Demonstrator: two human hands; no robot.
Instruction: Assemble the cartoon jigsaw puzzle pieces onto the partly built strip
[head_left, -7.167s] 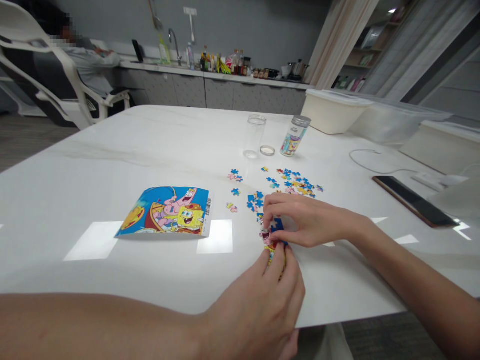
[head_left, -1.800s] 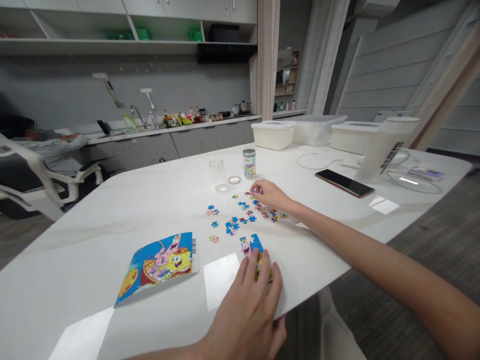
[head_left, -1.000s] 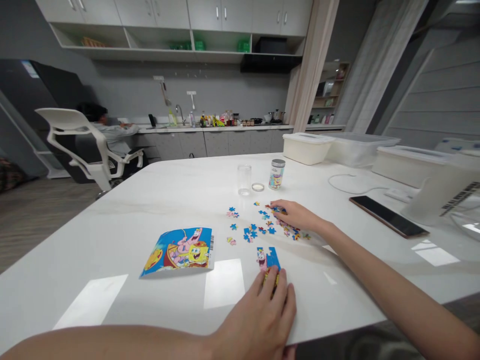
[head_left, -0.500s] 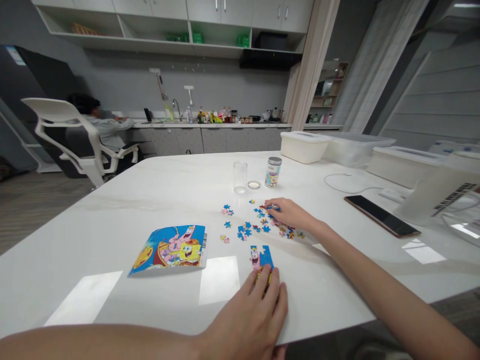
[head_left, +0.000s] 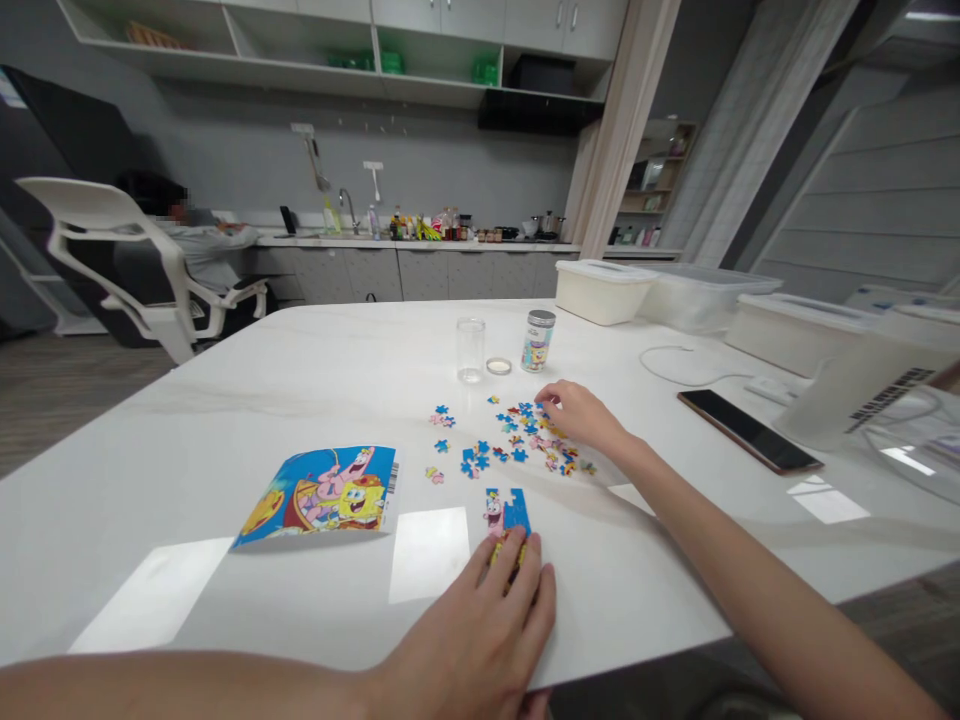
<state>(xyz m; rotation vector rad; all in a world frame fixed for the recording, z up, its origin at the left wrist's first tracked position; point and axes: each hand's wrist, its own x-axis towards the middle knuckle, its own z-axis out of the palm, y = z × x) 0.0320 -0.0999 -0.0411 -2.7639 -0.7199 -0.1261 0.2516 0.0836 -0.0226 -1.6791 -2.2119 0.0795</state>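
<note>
My left hand [head_left: 491, 610] lies flat with its fingers over the lower part of a partly joined puzzle [head_left: 507, 512] near the table's front edge. Loose puzzle pieces [head_left: 519, 455] are scattered beyond it. My right hand [head_left: 577, 412] is at the right back of these pieces, thumb and fingertips drawn together at a piece too small to make out. A picture sheet [head_left: 322, 495] with cartoon figures rests left of the puzzle, slightly curled. Behind the pieces stand a clear jar [head_left: 471, 350], a ring-like lid [head_left: 499, 367] and a printed can [head_left: 538, 342].
On the white table [head_left: 315, 370], a phone [head_left: 750, 430], a cable and a white container [head_left: 862, 390] lie to the right. Lidded boxes [head_left: 604, 292] stand at the back right. A person [head_left: 202, 245] sits beyond the table at the far left.
The view has shifted slightly, so the table items appear further left. My right hand has moved a little to the right relative to the pieces. My left hand stays on the puzzle.
</note>
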